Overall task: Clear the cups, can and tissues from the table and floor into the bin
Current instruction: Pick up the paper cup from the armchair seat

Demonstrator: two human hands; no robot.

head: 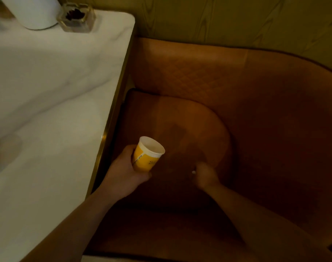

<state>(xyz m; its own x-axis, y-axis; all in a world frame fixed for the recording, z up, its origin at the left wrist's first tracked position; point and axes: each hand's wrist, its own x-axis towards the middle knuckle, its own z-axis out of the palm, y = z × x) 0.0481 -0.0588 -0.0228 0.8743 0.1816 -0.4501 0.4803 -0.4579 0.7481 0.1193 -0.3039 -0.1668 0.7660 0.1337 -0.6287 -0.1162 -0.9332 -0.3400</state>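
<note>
— Where's the cup?
— Yellow cup (148, 155) gripped in my left hand (126, 172), over the seat (180, 129), bench (48, 110) at 9 o'clock.
— Right hand (205, 176)?
— Blurry, curled at 3 o'clock of cup; can't tell what it's pinching.

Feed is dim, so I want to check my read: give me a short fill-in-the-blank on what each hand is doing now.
The left hand holds a ____ paper cup.
The cup's open mouth shows it is ____ inside.
The right hand is down over the ____ chair seat, pinching something small and white.
The glass ashtray stands on the ____ table.

Missing words: yellow; empty; brown; white
</note>
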